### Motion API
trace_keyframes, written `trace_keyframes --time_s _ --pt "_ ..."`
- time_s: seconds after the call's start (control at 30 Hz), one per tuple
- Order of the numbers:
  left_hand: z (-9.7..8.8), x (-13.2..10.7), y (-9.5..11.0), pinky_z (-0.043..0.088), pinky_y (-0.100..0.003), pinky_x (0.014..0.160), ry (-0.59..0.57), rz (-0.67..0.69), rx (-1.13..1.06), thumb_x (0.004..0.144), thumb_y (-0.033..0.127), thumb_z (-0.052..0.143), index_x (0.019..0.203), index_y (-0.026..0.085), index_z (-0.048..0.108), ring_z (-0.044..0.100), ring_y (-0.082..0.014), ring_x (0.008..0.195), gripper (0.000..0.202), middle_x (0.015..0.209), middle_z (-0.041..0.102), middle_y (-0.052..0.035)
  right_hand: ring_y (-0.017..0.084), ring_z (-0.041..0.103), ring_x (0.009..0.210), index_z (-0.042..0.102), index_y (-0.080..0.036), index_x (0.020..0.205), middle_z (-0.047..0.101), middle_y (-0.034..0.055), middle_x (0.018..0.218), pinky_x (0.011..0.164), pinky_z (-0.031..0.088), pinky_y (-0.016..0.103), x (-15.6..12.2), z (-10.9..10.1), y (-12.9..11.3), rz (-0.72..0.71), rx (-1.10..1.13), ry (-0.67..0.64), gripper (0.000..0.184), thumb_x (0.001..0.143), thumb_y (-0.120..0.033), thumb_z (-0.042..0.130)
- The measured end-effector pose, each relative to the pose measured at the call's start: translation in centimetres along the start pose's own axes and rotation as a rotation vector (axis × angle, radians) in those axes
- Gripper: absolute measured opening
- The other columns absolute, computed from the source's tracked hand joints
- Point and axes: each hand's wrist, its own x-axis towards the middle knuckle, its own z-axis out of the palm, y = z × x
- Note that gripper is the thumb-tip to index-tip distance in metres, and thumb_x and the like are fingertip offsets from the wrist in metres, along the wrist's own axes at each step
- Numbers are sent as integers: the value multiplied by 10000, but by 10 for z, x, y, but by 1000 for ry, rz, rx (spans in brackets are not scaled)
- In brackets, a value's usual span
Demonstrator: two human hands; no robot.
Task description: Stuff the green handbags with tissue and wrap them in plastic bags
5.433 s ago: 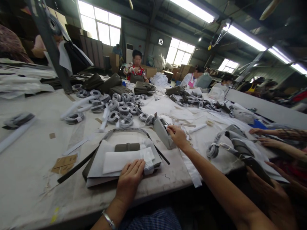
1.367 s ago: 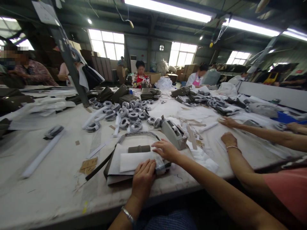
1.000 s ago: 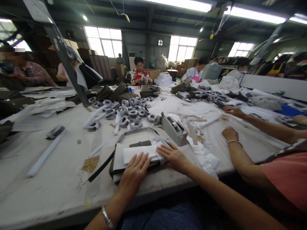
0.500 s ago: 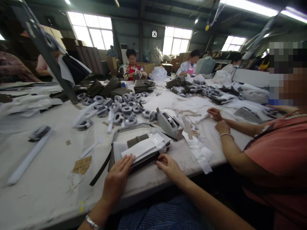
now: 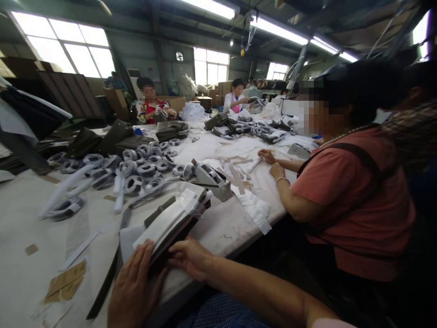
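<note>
In front of me, a dark olive bag (image 5: pixel 182 226) rests tilted on the table, a white foam sheet (image 5: pixel 167 223) over its upper side and clear tape near its far end. A dark strap (image 5: pixel 108 284) trails from it to the lower left. My left hand (image 5: pixel 134 280) grips its near left end, fingers flat on the white sheet and thumb along the lower side. My right hand (image 5: pixel 193 257) is curled at the bag's near edge, with its fingertips partly hidden beneath. Beyond the bag stands a grey tape dispenser (image 5: pixel 211 180).
Several wrapped strap coils (image 5: pixel 133 184) lie behind the bag, with olive bags (image 5: pixel 116 136) farther back. Brown card pieces (image 5: pixel 66 282) lie at left, white scraps (image 5: pixel 254 207) at right. A co-worker in a salmon top (image 5: pixel 355 182) sits on the right; others work across the table (image 5: pixel 205 146).
My view has turned right and come closer to the bag. The bag's near side now looks lifted, with both hands still on it and my left thumb lower along its side.
</note>
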Motion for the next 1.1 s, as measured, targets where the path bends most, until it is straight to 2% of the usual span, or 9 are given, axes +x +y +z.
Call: trace_keyframes --time_s 0.13,0.23,0.37,0.43,0.53,0.63,0.73,0.97,1.1 --pt "5 -3 0 376 -496 1091 4 -55 39 959 396 481 1563 219 184 469 -335 1338 697 1529 425 -135 185 701 832 653 -168 990 722 14 894 786 544 301 2 -12 2 -65 -116 -80 464 528 -132 671" --pt "7 -4 -2 401 -453 1067 -13 -61 40 979 364 433 1564 222 184 504 -310 1308 651 1534 424 -115 212 699 927 685 -184 1055 739 33 961 869 540 350 -2 -40 -9 -120 -463 -162 425 635 -232 726" --pt "9 -4 -2 395 -408 1072 -18 -17 32 995 317 375 1558 241 215 532 -271 1282 590 1516 460 -76 239 646 1118 718 -222 1121 705 73 1189 1026 475 401 -19 -111 -62 -623 -1227 -150 290 851 -295 640" --pt "10 -3 -1 373 -404 1092 -7 -3 28 997 319 364 1555 252 227 529 -266 1286 578 1517 460 -60 254 618 1177 721 -204 1131 677 108 1245 1062 453 421 -30 -152 -101 -818 -1528 2 272 895 -228 589" --pt "11 -3 0 359 -394 1104 5 2 23 998 336 361 1552 250 237 516 -265 1298 574 1532 440 -52 301 476 1345 682 -219 1219 581 121 1389 1133 376 502 -40 -210 -152 -892 -1820 252 383 839 -171 668" --pt "11 -2 1 342 -386 1119 -3 -5 37 998 322 364 1547 265 251 508 -258 1307 564 1531 442 -36 338 428 1380 701 -238 1201 544 123 1429 1145 341 550 -39 -250 -178 -846 -1830 356 454 755 -233 784" --pt "10 -1 2 340 -377 1123 0 3 56 993 297 378 1545 281 257 523 -247 1293 565 1518 461 -26 310 522 1301 770 -223 1054 613 120 1349 1132 379 491 -30 -268 -183 -833 -1725 374 289 769 -276 771" --pt "9 0 1 358 -385 1114 0 12 59 990 296 380 1548 289 246 543 -250 1274 573 1500 484 -24 264 601 1209 804 -265 904 685 74 1245 1092 419 450 -19 -268 -188 -830 -1661 403 208 886 -357 619" --pt "10 -1 1 347 -391 1124 -10 0 44 994 308 367 1546 287 255 522 -258 1299 564 1517 462 -21 259 596 1216 792 -265 983 683 71 1251 1108 400 439 -22 -268 -192 -810 -1650 383 192 849 -321 666"
